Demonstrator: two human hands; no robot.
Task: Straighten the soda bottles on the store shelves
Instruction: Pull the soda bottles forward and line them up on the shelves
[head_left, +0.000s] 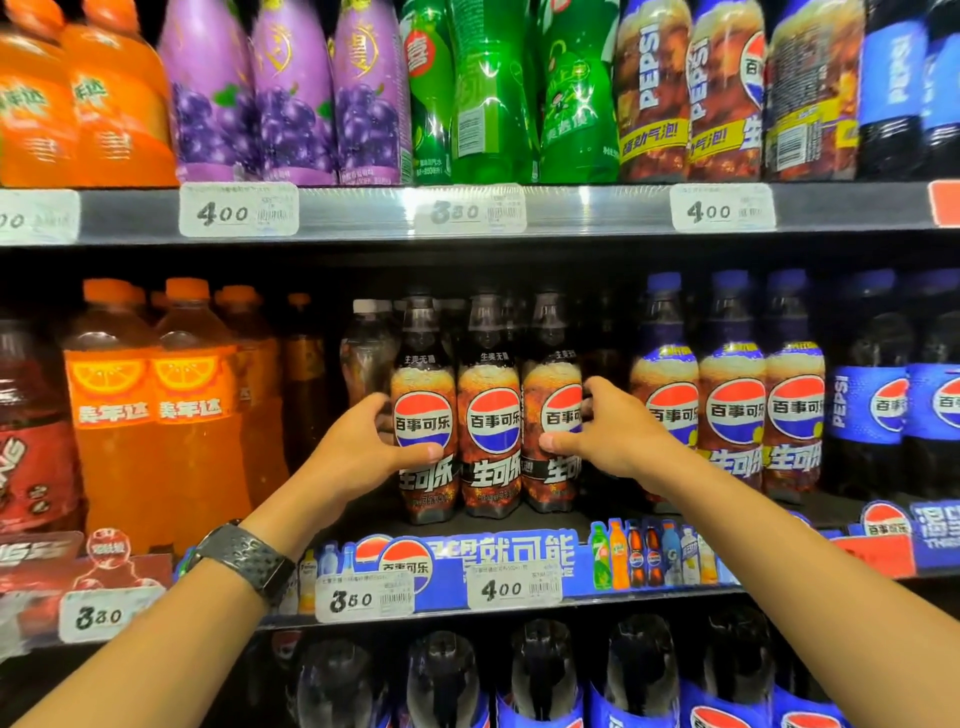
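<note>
on the middle shelf (571, 521), left hand (363, 449) grips left bottle (425, 364), right hand (610, 431) grips right bottle (551, 384). both stand upright.

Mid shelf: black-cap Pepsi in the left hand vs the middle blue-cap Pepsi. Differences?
The black-cap bottle has a black cap and white lower lettering; the blue-cap bottle has a blue cap and blue lower lettering. The left hand grips the black-cap bottle; the blue-cap bottle stands untouched. Both are upright, Pepsi globe facing out.
</note>
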